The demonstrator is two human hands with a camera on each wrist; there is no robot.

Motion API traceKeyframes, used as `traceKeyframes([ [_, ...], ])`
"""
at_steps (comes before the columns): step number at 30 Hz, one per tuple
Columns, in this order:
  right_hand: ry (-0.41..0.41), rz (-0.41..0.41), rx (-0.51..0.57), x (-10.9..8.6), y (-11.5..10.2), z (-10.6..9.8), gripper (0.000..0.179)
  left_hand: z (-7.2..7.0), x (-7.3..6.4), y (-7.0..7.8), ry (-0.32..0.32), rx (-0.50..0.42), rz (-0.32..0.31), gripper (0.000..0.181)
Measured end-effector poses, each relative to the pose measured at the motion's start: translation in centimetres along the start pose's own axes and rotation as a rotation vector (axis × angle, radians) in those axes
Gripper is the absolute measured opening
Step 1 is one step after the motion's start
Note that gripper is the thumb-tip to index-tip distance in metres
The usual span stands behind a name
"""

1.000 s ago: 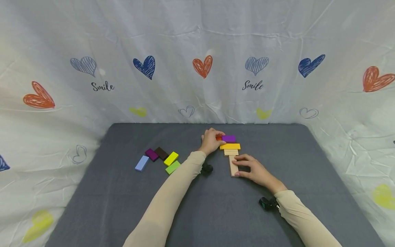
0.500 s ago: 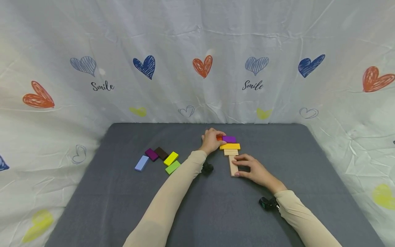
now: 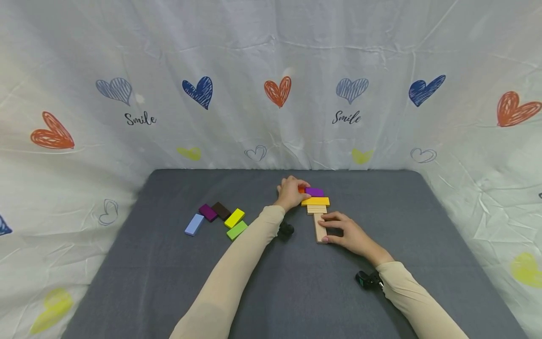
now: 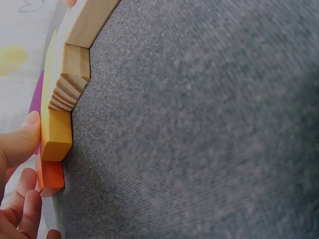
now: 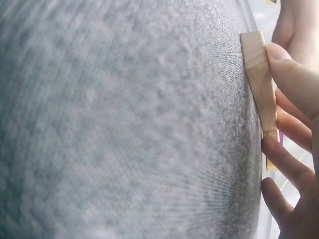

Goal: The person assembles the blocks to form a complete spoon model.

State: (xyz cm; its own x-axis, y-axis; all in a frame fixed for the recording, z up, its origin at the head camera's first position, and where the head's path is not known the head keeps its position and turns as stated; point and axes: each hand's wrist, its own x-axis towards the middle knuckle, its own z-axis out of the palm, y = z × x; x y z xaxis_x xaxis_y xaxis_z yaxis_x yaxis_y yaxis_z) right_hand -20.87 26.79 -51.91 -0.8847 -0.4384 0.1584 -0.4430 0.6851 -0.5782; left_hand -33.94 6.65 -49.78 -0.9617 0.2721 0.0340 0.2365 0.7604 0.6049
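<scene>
My left hand (image 3: 291, 193) pinches an orange block (image 4: 51, 175) between thumb and fingers, in the head view just left of a purple block (image 3: 314, 192). In the left wrist view its thumb lies along the yellow-orange block (image 4: 57, 134). My right hand (image 3: 349, 234) holds a plain wooden block (image 3: 319, 228) from the right, thumb at the near end and fingers at its side. Between the plain and yellow-orange blocks sits a ridged wooden piece (image 3: 316, 209). These pieces form a line running away from me. Part of the orange block is hidden by my left fingers.
On the left lie loose blocks: light blue (image 3: 194, 224), dark purple (image 3: 208, 212), dark brown (image 3: 221, 210), yellow (image 3: 235, 218) and green (image 3: 236, 230), the last beside my left sleeve (image 3: 237, 263). A white curtain (image 3: 237, 132) with hearts hangs behind the grey tabletop (image 3: 296, 292).
The purple and orange blocks have shifted slightly toward me, closer to the yellow-orange block, with my left hand moving a little to the right. My right hand stays in place.
</scene>
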Motion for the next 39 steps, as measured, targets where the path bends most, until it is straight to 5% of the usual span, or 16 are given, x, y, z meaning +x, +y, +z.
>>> traceKeyframes([
  [22, -0.004, 0.009, 0.006, 0.03, -0.29, -0.1, 0.053, -0.37, -0.26, -0.04, -0.023, -0.041, -0.027, 0.017],
  [39, -0.002, 0.009, 0.01, 0.09, -0.11, -0.06, 0.053, 0.16, -0.68, 0.2, 0.044, -0.073, -0.039, 0.016],
])
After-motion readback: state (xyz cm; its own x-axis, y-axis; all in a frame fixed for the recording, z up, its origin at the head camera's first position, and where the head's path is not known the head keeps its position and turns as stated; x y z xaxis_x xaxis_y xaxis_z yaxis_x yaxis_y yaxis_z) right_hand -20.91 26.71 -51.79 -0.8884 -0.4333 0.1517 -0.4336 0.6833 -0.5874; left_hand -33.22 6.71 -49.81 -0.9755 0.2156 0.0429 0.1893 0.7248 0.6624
